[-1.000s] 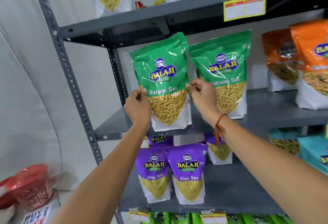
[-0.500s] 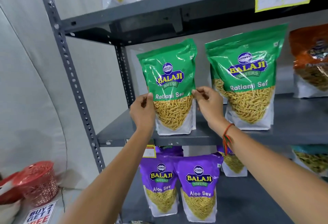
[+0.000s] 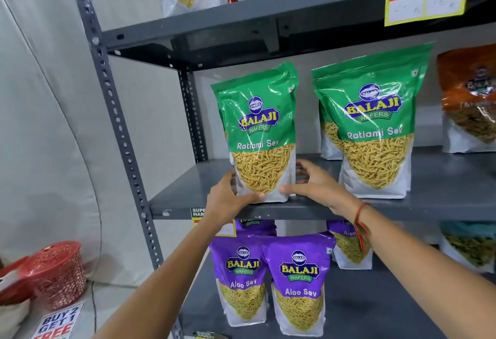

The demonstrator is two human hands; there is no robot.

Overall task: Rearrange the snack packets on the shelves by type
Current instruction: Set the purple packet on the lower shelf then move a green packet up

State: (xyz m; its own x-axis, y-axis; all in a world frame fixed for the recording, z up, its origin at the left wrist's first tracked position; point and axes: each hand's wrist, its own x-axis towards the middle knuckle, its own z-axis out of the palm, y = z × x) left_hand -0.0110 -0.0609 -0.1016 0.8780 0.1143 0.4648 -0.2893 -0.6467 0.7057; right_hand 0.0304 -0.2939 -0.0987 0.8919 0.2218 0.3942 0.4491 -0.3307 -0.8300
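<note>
Both hands, left hand (image 3: 228, 199) and right hand (image 3: 316, 185), clasp the base of the green Ratlami Sev packet (image 3: 260, 134), steadying it upright near the shelf (image 3: 182, 193) front edge beside its twin packet (image 3: 373, 124).

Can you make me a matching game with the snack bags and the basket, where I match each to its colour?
Things:
1. Ratlami Sev bag
2. Aloo Sev bag
3. basket
4. far-right bag

Colours:
A. purple
B. orange
C. green
D. red

Pairs: 1-C, 2-A, 3-D, 4-B
</note>
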